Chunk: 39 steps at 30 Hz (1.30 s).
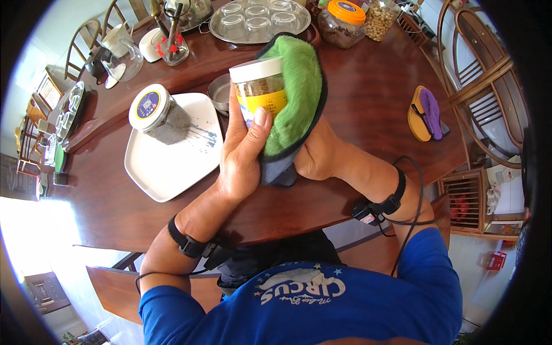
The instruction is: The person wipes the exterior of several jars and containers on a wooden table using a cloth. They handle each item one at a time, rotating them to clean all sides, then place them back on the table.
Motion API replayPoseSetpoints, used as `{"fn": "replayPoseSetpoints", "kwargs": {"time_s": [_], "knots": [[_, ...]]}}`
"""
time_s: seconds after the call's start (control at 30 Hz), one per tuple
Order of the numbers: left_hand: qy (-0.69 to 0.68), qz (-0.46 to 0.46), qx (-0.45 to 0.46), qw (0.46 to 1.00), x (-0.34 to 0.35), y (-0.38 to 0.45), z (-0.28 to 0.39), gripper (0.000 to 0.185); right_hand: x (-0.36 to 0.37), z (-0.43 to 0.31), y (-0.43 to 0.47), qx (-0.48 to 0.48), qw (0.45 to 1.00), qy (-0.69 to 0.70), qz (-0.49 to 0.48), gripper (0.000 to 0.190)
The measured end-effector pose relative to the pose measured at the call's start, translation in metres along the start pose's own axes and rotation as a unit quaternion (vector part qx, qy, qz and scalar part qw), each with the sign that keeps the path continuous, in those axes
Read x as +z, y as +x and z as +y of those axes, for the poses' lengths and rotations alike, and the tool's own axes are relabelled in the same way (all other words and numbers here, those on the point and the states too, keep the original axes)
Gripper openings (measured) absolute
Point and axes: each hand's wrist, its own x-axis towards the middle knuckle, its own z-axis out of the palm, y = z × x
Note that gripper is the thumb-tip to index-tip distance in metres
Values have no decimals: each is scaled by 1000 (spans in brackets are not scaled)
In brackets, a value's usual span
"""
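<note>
My left hand (243, 153) grips a clear plastic jar (258, 88) with a white lid and a yellow label, its thumb pressed on the front. Against the jar's right side lies a green plush cloth (297, 95) with a dark edge and grey backing. My right hand (317, 151) holds this cloth from behind, most of its fingers hidden. To the left, a second white-lidded jar (166, 116) with dark contents rests tilted in view on a white tray (164, 177). Dark wet-looking marks streak the tray beside it.
Behind the hands are a small metal bowl (219, 92), a round metal tray (302, 32) of upturned glasses, an orange-lidded jar (343, 23) and a jar of peanuts (380, 21). A glass with tools (172, 49) stands farther left. Folded yellow and purple cloths (424, 114) lie rightward.
</note>
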Motion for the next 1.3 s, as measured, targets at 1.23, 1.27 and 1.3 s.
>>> {"fn": "replayPoseSetpoints", "kwargs": {"time_s": [1.23,1.27,1.3], "knots": [[-121,-36,-24,992,-17,12,4,67,-25,-5,21,-95,980,-177,10,90],[-120,-24,-42,992,-18,13,2,66,-27,-3,21,-108,980,-166,-7,89],[-118,-12,-59,991,-21,14,2,66,-29,-2,20,-113,978,-176,-24,87]]}}
